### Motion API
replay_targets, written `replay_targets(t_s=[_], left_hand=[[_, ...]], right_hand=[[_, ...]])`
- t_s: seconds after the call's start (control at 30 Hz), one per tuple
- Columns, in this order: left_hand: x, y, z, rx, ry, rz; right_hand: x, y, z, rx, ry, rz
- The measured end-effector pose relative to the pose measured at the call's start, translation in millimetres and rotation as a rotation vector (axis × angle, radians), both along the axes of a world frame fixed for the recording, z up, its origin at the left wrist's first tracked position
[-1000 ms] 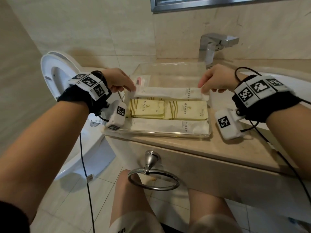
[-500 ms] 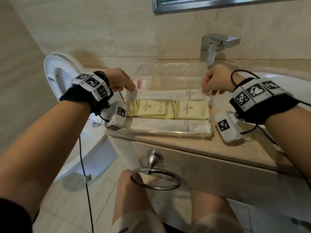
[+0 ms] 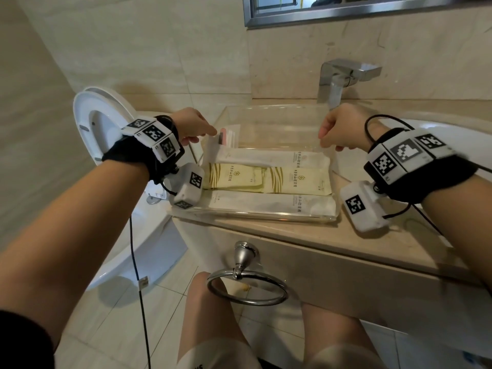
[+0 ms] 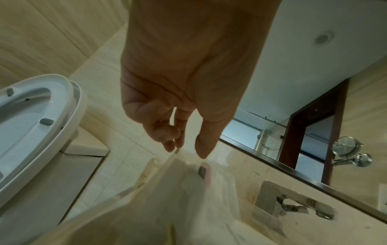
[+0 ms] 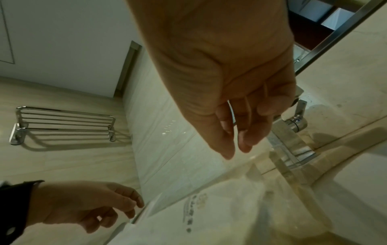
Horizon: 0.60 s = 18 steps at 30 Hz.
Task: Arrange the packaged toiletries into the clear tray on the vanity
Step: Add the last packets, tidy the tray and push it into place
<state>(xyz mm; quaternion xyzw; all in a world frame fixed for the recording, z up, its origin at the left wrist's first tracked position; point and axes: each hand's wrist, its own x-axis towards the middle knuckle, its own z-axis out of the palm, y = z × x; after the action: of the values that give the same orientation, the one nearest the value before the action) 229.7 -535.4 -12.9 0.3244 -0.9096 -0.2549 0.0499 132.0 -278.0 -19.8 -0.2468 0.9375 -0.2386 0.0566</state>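
A clear tray (image 3: 336,166) sits on the beige stone vanity (image 3: 306,235), close to the vanity's front edge and in front of the chrome faucet (image 3: 343,78); inside the tray, four flat packets lie in rows; a long white packet (image 3: 271,205) lies along the tray's near wall; behind it two pale yellow packets lie end to end, one (image 3: 234,177) toward the tray's left wall and one (image 3: 298,181) toward its right wall; behind those lies a second long white packet (image 3: 274,158); a small clear sachet with a pink and dark item inside (image 3: 226,137) sits in the tray's far left corner; the rest of the tray's far part shows only bare clear floor; the left hand (image 3: 191,126) hovers at the tray's left wall near the sachet, fingers loosely curled with thumb and fingertips near the wall's top edge, and whether they pinch it cannot be told; the right hand (image 3: 340,129) hangs over the tray's right wall, its fingers loosely bent and holding nothing visible; both wrists carry black straps with white marker blocks; a white toilet with its seat raised (image 3: 93,123) stands to the left of the tray; a chrome towel ring (image 3: 247,288) hangs on the vanity front below the tray; a framed mirror (image 3: 346,9) hangs on the wall above the tray; the person's bare knees show under the vanity.
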Motion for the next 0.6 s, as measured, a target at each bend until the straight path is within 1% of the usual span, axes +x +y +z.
replay_targets(t_s=[0.07, 0.13, 0.27, 0.33, 0.43, 0.6], left_hand=[[-2, 1, 1, 0.002, 0.007, 0.000], [-3, 1, 2, 0.013, 0.016, 0.008], [-6, 1, 3, 0.076, 0.054, 0.023], [-9, 0, 3, 0.097, 0.083, 0.029], [-11, -1, 5, 0.144, 0.156, 0.030], [-8, -6, 22, 0.268, 0.388, -0.002]], right_hand=[[5, -3, 4, -0.014, 0.026, 0.040], [12, -7, 6, -0.015, 0.027, 0.120], [32, -17, 9, 0.067, -0.010, 0.310], [39, -23, 11, 0.090, -0.041, 0.372], [46, -29, 13, 0.121, -0.051, 0.409], [48, -37, 13, 0.167, -0.070, 0.403]])
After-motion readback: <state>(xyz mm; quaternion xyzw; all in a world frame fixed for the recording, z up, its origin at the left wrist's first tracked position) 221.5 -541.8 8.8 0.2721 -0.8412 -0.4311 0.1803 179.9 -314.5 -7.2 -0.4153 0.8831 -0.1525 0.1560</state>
